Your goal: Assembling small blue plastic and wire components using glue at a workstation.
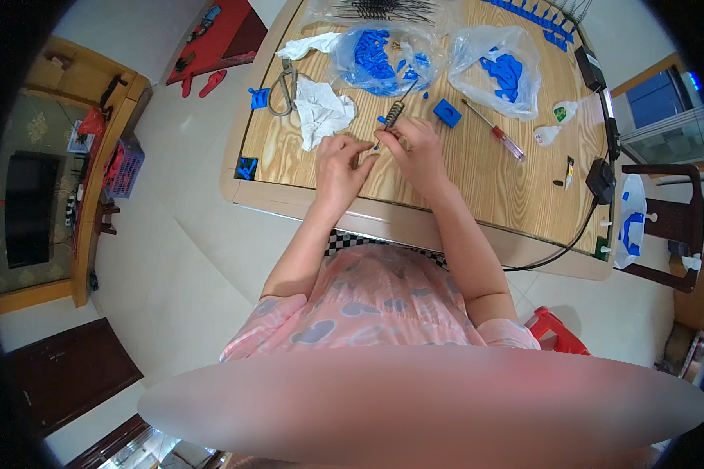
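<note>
My right hand (417,148) is closed round a dark coiled metal spring (394,114), whose thin end points up and away from me. My left hand (341,166) is just left of it, fingers bent, with a gap between thumb and forefinger. At its fingertips, between the two hands, is a tiny blue piece (376,146); what it is attached to is hidden. A blue block with a hole (447,114) sits right of my right hand. Beyond my hands lies a clear plastic bag (344,70) of small blue pieces.
Left on the wooden table (278,168) are scissors (285,87) and a crumpled white cloth (322,113). To the right lie a screwdriver (496,132), a second bag with blue pieces (524,90) and a black cable (563,254). Black wire parts (387,9) lie at the far edge.
</note>
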`<state>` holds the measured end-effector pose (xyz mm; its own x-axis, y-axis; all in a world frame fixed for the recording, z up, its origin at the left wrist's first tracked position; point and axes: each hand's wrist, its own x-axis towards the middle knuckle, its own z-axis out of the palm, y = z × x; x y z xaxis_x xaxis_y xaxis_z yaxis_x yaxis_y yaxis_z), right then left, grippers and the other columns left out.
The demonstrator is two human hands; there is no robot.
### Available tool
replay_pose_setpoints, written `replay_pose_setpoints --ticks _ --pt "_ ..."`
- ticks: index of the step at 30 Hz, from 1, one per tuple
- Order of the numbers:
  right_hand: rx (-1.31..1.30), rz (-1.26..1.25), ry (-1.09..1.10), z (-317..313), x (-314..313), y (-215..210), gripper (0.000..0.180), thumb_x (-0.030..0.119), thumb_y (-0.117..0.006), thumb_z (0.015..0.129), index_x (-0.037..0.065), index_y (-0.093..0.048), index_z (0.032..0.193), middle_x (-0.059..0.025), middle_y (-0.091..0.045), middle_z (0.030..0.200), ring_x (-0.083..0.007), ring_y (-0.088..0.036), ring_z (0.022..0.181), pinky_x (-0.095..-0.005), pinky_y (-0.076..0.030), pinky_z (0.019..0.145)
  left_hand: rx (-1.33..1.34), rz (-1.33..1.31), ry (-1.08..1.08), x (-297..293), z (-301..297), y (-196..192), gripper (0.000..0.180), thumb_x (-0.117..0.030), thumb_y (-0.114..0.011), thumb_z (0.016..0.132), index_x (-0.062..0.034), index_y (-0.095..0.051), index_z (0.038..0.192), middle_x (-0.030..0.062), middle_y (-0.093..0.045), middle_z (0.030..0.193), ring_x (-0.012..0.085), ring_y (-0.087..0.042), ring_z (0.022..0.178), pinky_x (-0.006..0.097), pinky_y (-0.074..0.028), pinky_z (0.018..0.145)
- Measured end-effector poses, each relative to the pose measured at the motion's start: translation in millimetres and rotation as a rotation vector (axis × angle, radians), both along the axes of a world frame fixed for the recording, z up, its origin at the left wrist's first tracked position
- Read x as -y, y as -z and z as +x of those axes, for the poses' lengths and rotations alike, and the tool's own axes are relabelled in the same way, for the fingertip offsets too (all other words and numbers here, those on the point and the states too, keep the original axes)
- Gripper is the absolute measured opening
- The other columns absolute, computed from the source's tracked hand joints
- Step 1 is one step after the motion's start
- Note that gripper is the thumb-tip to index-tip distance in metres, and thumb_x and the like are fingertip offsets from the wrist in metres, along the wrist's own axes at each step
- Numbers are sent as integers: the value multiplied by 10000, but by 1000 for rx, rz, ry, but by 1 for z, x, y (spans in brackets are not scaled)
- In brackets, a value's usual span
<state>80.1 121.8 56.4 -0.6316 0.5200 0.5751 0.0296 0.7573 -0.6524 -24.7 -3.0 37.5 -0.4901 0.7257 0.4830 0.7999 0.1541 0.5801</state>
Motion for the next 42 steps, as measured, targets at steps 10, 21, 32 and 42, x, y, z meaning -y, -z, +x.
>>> replay_pose_setpoints --ticks 10,21,32,42 --pt "-98 -221 -59 1 7 -8 135 133 -728 759 44 -651 825 -99 -637 784 -282 -586 766 -375 -457 688 99 70 -5 -5 1 5 123 -38 -752 711 -12 -667 796 72 -588 718 237 -525 713 341 -419 653" --pt "-161 -227 -128 5 6 -5 120 63 -713 765 29 -667 870 -109 -638 807 -274 -609 778 -350 -475 695 172 100 1 -5 5 5 118 -23 -743 731 -2 -700 838 83 -620 753 235 -537 740 325 -435 642" --pt "-144 -117 -173 1 7 -9 84 53 -700 765 20 -629 794 -110 -589 731 -289 -573 722 -363 -442 671 126 47 21 -1 0 6 98 -8 -715 739 4 -704 835 95 -645 788 255 -558 768 345 -456 695" --pt "-135 -84 -167 -3 10 -6 156 82 -697 766 16 -557 746 -115 -554 713 -303 -550 711 -374 -425 682 133 23 -12 1 -2 9 98 4 -711 728 7 -700 825 103 -642 777 264 -563 761 349 -459 694"
